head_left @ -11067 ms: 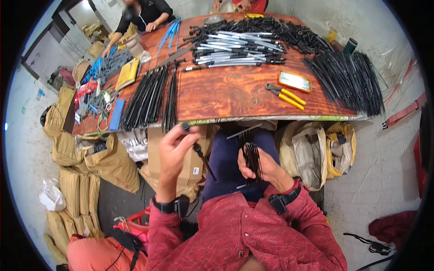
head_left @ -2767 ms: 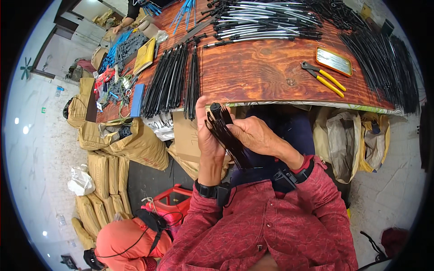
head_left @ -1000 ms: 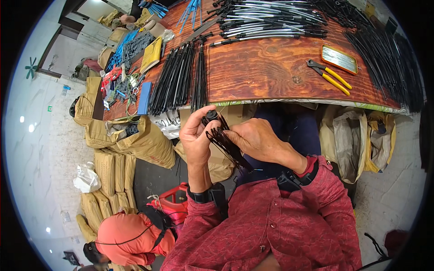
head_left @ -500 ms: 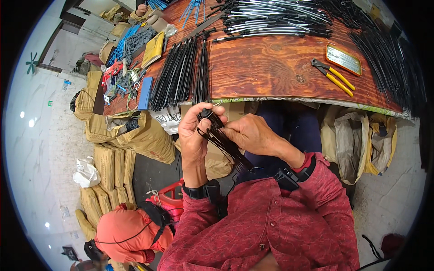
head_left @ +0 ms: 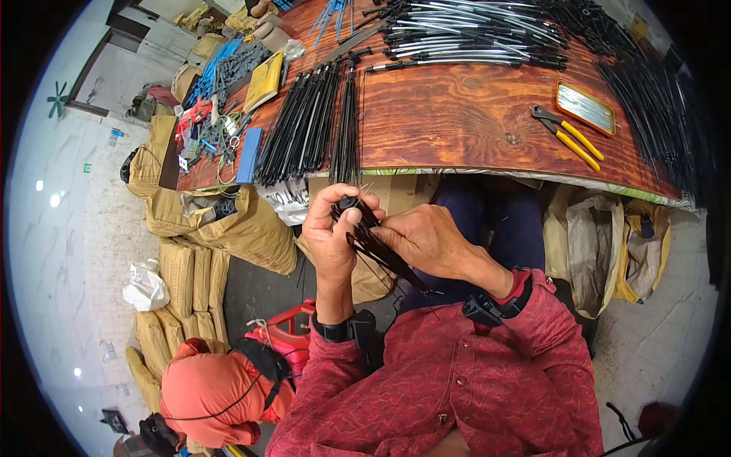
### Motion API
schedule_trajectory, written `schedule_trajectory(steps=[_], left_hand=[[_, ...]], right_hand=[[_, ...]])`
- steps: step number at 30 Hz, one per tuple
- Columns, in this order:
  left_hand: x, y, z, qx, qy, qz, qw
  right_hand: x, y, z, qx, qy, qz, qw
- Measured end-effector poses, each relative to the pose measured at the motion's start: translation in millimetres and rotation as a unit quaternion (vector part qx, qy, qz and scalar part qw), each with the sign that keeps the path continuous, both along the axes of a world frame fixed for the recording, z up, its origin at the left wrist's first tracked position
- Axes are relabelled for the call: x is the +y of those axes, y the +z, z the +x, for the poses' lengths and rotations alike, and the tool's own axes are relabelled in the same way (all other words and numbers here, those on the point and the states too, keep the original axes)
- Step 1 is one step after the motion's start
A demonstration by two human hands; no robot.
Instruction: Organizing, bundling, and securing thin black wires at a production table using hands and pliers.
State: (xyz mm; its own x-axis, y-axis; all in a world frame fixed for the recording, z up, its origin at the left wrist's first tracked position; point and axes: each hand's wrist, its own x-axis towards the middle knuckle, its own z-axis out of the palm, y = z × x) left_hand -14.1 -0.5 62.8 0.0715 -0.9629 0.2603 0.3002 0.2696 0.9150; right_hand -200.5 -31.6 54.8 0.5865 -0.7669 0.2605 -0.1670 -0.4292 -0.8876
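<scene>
My left hand [head_left: 331, 236] is closed around the top end of a black umbrella frame [head_left: 392, 263], a folded bundle of thin ribs about a round black hub. The frame slants down to the right, over my lap, just off the table's front edge. From the right, my right hand [head_left: 435, 240] pinches at the ribs below the hub; its fingertips are partly hidden. A few fine wire ends stick out above the left fingers. On the table beyond lie rows of similar black frames [head_left: 301, 122].
The wooden table [head_left: 449, 126] bears yellow-handled pliers [head_left: 577, 148], a tin of thin silver wires [head_left: 585, 108], silver shafts [head_left: 472, 34] and black ribs [head_left: 647, 114]. Open sacks [head_left: 598, 251] stand beneath it at right. A person in orange [head_left: 217, 388] is at lower left, near stacked brown packages [head_left: 177, 278].
Both hands and the frame sit slightly lower and farther right in view. The right hand still pinches at the ribs. The whole view has shifted a little.
</scene>
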Motion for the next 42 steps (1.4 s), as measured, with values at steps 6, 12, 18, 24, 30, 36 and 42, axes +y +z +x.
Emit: schedule_trajectory(steps=[6,12,18,24,30,36,42], left_hand=[[0.8,1.4,-5.5,-0.047,0.036,0.002,0.998],[-2.7,0.0,-0.5,-0.031,-0.025,-0.018,0.999],[-3.7,3.2,-9.7,-0.046,0.015,-0.005,0.999],[-1.5,3.9,-13.5,-0.048,0.046,0.014,0.998],[0.9,6.2,-14.3,-0.068,0.035,0.011,0.997],[1.4,2.9,-13.6,-0.067,0.038,0.005,0.997],[1.8,14.9,-6.2,-0.01,-0.006,0.006,1.0]], right_hand=[[-5.3,-9.2,-2.8,-0.015,0.002,0.013,1.0],[-5.9,-12.1,-4.2,-0.023,0.019,0.025,0.999],[-3.4,-11.3,-3.8,0.017,-0.003,0.007,1.0],[-2.9,-10.7,-3.3,-0.039,-0.04,0.036,0.998],[-7.7,-12.8,-6.1,-0.038,-0.015,0.07,0.997],[-2.9,-9.0,-4.6,-0.04,-0.033,0.027,0.998],[4.9,11.1,-5.2,-0.059,-0.035,-0.057,0.996]])
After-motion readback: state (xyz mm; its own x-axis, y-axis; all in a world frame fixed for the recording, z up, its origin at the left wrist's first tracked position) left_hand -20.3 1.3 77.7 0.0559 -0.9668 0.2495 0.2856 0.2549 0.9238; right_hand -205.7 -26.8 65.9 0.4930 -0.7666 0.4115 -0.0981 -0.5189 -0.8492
